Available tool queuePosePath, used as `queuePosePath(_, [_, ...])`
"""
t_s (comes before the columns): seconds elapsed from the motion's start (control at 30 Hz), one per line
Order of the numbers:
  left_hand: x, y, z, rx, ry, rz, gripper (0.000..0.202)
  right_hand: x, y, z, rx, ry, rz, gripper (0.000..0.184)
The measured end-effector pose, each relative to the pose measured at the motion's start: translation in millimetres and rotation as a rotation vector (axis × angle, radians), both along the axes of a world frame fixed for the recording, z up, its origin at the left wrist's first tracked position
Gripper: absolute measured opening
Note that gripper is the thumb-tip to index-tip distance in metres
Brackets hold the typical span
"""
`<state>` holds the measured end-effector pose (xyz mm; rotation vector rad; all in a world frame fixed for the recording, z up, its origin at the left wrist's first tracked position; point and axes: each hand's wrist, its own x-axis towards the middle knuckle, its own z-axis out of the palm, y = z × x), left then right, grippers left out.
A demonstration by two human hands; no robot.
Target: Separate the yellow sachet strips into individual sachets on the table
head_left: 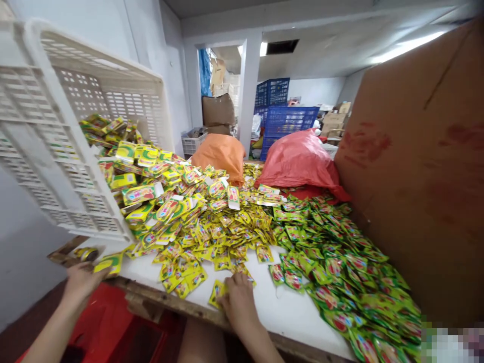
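A big heap of small yellow sachets [212, 227] covers the white tabletop [280, 307], with a band of green sachets [340, 272] along the right side. My right hand [236, 302] rests on the near table edge, fingers pressed on a few yellow sachets [217, 292]. My left hand [81, 282] is at the table's left corner, gripping a yellow and green sachet [108, 263] beneath the tilted white plastic crate [56, 136]. Strips of sachets spill out of that crate.
A tall brown cardboard sheet [416, 166] walls the table's right side. An orange sack [221, 154] and a red sack [298, 159] sit at the far end. Blue crates [283, 118] and cartons stand behind. A red bin [113, 327] is below the near edge.
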<state>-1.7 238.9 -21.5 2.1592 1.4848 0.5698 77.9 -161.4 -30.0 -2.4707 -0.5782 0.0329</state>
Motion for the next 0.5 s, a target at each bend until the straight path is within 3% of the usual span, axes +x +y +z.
queuePosePath(0.03, [-7,-5,-0.4,-0.087,-0.082,0.013,0.040,-2,3,0.7,0.005,0.004,-0.009,0.026])
queuePosePath(0.1, [-22,-20,-3.0,-0.394,-0.576,0.002,0.041,-3,1,3.2,0.109,0.031,-0.019,0.021])
queuePosePath(0.13, [-29,-30,-4.0,-0.401,-0.724,-0.146,0.045,-2,-4,4.6,0.204,0.070,-0.016,0.018])
queuePosePath(0.17, [-35,-41,-4.1,-0.441,-0.769,-0.202,0.051,1,-13,5.7,0.315,0.125,0.000,0.015])
queuePosePath(0.23, [-40,-68,0.4,-0.499,-0.848,-0.194,0.057,14,-39,5.7,0.526,0.217,0.011,0.007])
queuePosePath(0.3, [-36,-100,10.8,-0.732,-0.862,-0.158,0.050,35,-76,1.8,0.623,0.201,-0.054,0.016])
queuePosePath(0.4, [-16,-149,27.9,-0.985,-0.886,-0.103,0.043,71,-135,-9.5,0.437,0.081,-0.269,0.036])
queuePosePath(0.5, [8,-195,36.8,-1.200,-0.920,-0.241,0.043,92,-172,-20.5,0.280,0.043,-0.365,0.034])
